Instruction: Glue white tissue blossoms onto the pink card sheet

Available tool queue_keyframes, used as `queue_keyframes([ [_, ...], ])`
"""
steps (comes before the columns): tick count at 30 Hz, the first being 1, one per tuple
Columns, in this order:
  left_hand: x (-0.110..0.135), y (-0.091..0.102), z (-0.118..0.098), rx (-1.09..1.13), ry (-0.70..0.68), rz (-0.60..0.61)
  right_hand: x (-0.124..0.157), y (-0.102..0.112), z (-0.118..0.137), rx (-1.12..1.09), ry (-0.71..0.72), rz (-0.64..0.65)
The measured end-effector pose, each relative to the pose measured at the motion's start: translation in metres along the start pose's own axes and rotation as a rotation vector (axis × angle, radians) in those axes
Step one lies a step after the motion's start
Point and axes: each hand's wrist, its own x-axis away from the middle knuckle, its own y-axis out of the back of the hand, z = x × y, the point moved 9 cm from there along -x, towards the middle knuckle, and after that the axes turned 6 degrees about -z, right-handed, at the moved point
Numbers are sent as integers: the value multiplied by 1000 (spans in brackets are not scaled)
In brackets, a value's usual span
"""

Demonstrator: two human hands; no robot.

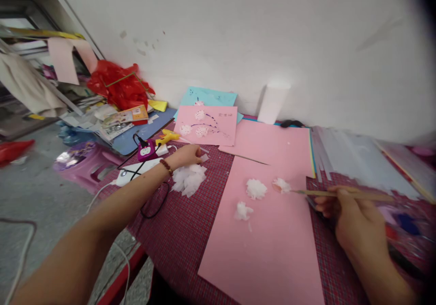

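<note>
My left hand (pixel 189 155), with a beaded bracelet at the wrist, pinches a small white paper piece (pixel 204 158) above a pile of thin white paper pieces (pixel 189 179). In my right hand (pixel 356 216) is a slim wooden stick (pixel 316 193), held like a pen. Its tip reaches a partly filled white paper flower (pixel 281 185) on the large pink sheet (pixel 265 255). Two fuller white paper flowers, one higher (pixel 256 189) and one lower (pixel 243 210), sit on the same sheet.
A yellow glue gun (pixel 167 136), a purple plug adapter (pixel 147 150) and a white power strip (pixel 136 171) with cables lie at the left. Behind stands a pink flower picture (pixel 207 125). A thin dark-tipped stick (pixel 250 159) crosses the sheet. Clear plastic sleeves (pixel 361 159) lie right.
</note>
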Motion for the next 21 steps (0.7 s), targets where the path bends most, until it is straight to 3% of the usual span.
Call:
queue_keyframes([
  [4, -3, -7, -10, 40, -17, 99, 5, -2, 7, -58, 42, 2],
  [6, -9, 0, -24, 72, -33, 62, 9, -4, 13, -65, 68, 12],
  [8, -14, 9, -50, 118, -90, 11, 13, -11, 18, -53, 91, 60],
  [11, -13, 6, -105, 231, -177, 51, 18, -16, 26, -22, 144, 79],
  [14, -2, -11, -171, 374, -321, 116, 24, -19, 33, 19, 220, 80],
  [16, 4, -27, -202, 418, -377, 149, 27, -21, 35, 51, 256, 93],
  [18, 7, -44, -221, 447, -400, 193, 28, -24, 34, 88, 268, 111],
  [21, 9, -67, -227, 474, -379, 269, 27, -26, 32, 132, 272, 131],
])
